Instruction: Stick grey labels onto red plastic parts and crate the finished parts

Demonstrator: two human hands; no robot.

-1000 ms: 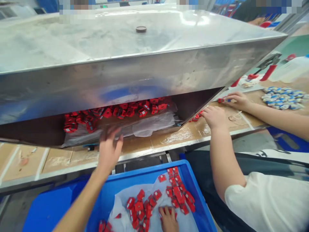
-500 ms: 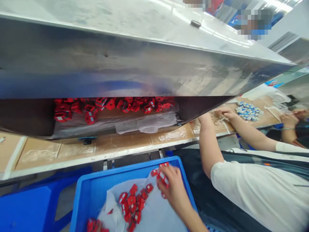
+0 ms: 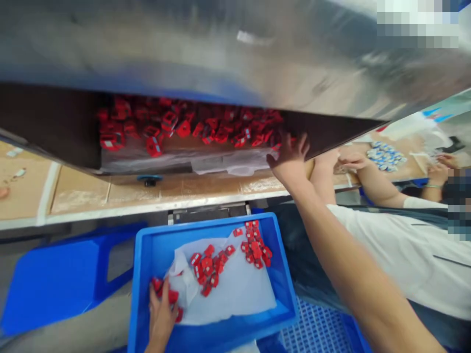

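Small red parts (image 3: 206,269) lie scattered on a white sheet (image 3: 239,294) inside a blue bin (image 3: 147,255). My left hand (image 3: 161,314) is at the bin's near left, its fingers closed over a cluster of these red parts at the sheet's edge. My right hand (image 3: 289,157) reaches up with fingers spread. It touches the right end of a long pile of red parts (image 3: 176,125) lying on clear plastic under a steel hood (image 3: 184,49).
A taped cardboard tabletop (image 3: 81,193) runs under the hood. A co-worker in a white shirt (image 3: 401,245) sits at the right, hands near blue-and-white parts (image 3: 386,156). Another blue crate (image 3: 55,279) stands at the left, and a perforated blue one (image 3: 316,328) lies under my right arm.
My right hand has left the bin and risen to the pile under the hood. My left hand has come into the bin onto red parts. The view has tilted down and left.
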